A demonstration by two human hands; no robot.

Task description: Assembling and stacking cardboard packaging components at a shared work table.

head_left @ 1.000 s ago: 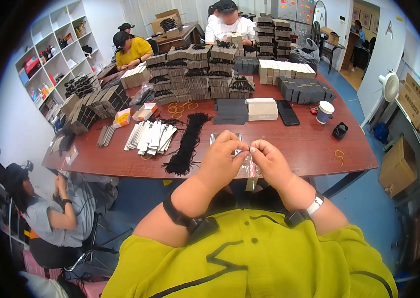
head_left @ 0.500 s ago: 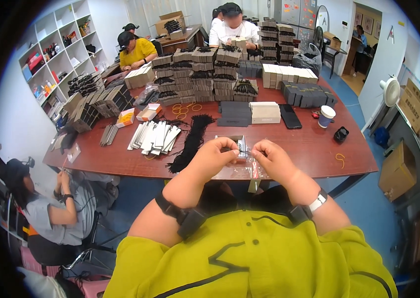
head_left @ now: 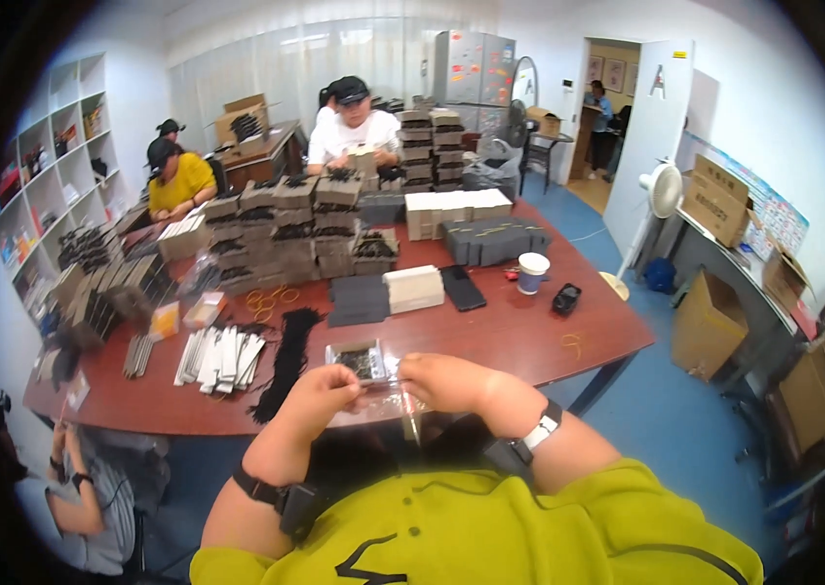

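Over the table's near edge, my left hand is closed in a pinch; what its fingertips hold is too small to make out. Close beside it, my right hand is closed too, its fingers pinching the top of a narrow, shiny pale strip that hangs down. Clear plastic glints between the hands. Just beyond my left fingers sits a small open box with small dark pieces in it. To the left lie a bundle of black cords and a fanned pile of white strips.
Stacks of grey-brown cards with black cords rise across the reddish table. Dark boxes, a phone, a paper cup and a black crumpled object stand farther right. Co-workers sit left and across.
My head view has turned right and up, so the table sits lower and farther left in the picture. Both hands stay close together, still pinching; the strip still hangs below them.
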